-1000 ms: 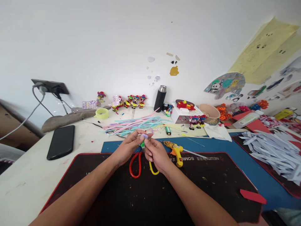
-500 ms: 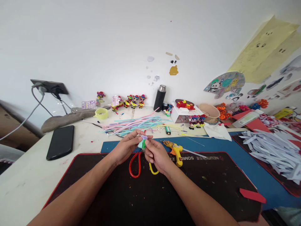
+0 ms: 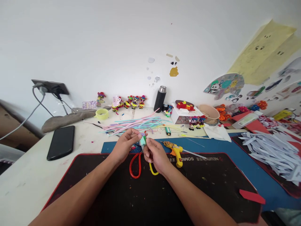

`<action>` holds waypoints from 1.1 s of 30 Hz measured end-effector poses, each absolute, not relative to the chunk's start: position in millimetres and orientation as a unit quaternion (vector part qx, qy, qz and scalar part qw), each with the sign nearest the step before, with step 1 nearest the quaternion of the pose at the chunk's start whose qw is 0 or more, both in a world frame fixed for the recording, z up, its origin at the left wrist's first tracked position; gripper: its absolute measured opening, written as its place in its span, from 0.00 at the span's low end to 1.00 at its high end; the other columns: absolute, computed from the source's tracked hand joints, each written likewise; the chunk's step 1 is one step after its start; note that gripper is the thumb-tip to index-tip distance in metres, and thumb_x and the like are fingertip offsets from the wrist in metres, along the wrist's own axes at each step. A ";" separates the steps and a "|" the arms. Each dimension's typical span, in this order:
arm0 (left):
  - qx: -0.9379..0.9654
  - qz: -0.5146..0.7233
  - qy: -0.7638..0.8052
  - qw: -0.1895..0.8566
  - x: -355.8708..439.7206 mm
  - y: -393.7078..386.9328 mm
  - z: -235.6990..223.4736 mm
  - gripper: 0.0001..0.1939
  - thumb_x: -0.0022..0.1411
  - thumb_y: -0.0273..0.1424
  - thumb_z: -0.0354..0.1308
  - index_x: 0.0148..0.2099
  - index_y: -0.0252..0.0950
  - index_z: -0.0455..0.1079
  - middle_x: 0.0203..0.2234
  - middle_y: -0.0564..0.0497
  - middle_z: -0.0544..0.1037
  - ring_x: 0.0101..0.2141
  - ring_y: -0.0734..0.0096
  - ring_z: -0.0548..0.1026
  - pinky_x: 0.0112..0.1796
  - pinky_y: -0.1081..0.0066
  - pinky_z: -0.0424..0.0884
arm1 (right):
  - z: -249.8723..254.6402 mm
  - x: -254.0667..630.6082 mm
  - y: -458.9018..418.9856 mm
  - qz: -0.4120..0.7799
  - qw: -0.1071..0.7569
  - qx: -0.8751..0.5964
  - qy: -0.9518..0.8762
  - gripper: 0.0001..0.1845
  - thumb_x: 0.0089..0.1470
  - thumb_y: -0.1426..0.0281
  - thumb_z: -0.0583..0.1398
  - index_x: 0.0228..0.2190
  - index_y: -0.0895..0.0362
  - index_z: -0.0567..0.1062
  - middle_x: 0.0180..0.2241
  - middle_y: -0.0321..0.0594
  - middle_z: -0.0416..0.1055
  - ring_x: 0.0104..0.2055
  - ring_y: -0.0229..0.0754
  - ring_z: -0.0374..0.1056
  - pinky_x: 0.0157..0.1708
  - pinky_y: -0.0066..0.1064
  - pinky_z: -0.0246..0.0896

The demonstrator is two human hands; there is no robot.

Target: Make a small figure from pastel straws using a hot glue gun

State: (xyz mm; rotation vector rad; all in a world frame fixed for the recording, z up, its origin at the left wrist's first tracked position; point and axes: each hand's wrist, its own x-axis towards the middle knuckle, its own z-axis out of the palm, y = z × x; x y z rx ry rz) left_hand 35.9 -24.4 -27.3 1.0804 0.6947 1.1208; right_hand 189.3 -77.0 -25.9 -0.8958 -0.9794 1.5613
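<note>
Between my two hands is a small fuzzy pipe-cleaner piece (image 3: 143,141) in lilac, mint and green, held above the mat. My left hand (image 3: 127,143) pinches its upper left side between thumb and fingers. From the right, the thumb and curled fingers of my right hand (image 3: 154,153) close on the green edge. Beneath the hands lie scissors with a red handle loop (image 3: 135,168) and a yellow one; the blades are mostly hidden. Just right of my right hand a yellow hot glue gun (image 3: 176,152) rests on its side.
Pink, mint and lilac pipe cleaners (image 3: 131,124) lie behind the hands. Along the wall stand small figures (image 3: 135,102) and a black thermos (image 3: 160,99). A phone (image 3: 60,142) is at left, white paper strips (image 3: 270,153) at right, a red piece (image 3: 252,196) on the black mat (image 3: 141,201).
The small piece has turned in my fingers, with more mint now facing me. My left fingers have shifted slightly; the view has tilted a little. Scissors and glue gun stay put.
</note>
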 end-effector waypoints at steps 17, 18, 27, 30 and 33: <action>0.538 0.475 0.334 0.611 38.5 -28.2 -18.7 0.19 0.54 0.44 0.74 0.33 0.37 0.70 0.24 0.54 0.77 0.26 0.71 0.70 0.32 0.71 0.63 | -30.4 196.2 -77.4 0.615 0.516 -0.422 -0.422 0.24 0.56 0.48 0.66 0.31 0.56 0.70 0.14 0.21 0.53 0.13 0.28 0.46 0.14 0.24 0.40; 0.538 0.475 0.335 0.611 38.6 -28.4 -18.1 0.19 0.54 0.44 0.74 0.32 0.37 0.70 0.24 0.54 0.77 0.26 0.71 0.70 0.31 0.71 0.63 | -30.6 196.8 -77.5 0.616 0.514 -0.422 -0.423 0.24 0.56 0.48 0.66 0.31 0.56 0.70 0.14 0.21 0.53 0.13 0.28 0.46 0.14 0.24 0.39; 0.538 0.471 0.338 0.612 38.2 -29.9 -14.8 0.20 0.54 0.44 0.74 0.32 0.37 0.70 0.23 0.55 0.76 0.26 0.73 0.68 0.31 0.71 0.62 | -30.4 196.8 -78.5 0.622 0.516 -0.416 -0.417 0.24 0.56 0.48 0.66 0.31 0.56 0.70 0.14 0.22 0.53 0.13 0.28 0.47 0.14 0.24 0.39; 0.539 0.470 0.339 0.612 38.3 -29.6 -15.0 0.20 0.53 0.45 0.74 0.32 0.37 0.70 0.22 0.56 0.74 0.25 0.73 0.67 0.30 0.72 0.61 | -30.1 196.8 -78.8 0.622 0.514 -0.419 -0.416 0.24 0.56 0.48 0.66 0.32 0.56 0.70 0.14 0.22 0.54 0.13 0.28 0.47 0.14 0.24 0.38; 0.541 0.464 0.340 0.613 38.0 -29.4 -14.8 0.20 0.53 0.44 0.74 0.32 0.37 0.70 0.22 0.56 0.74 0.24 0.74 0.66 0.30 0.72 0.61 | -30.5 196.8 -78.8 0.622 0.514 -0.419 -0.416 0.25 0.56 0.47 0.66 0.31 0.56 0.69 0.14 0.22 0.54 0.13 0.28 0.47 0.14 0.24 0.38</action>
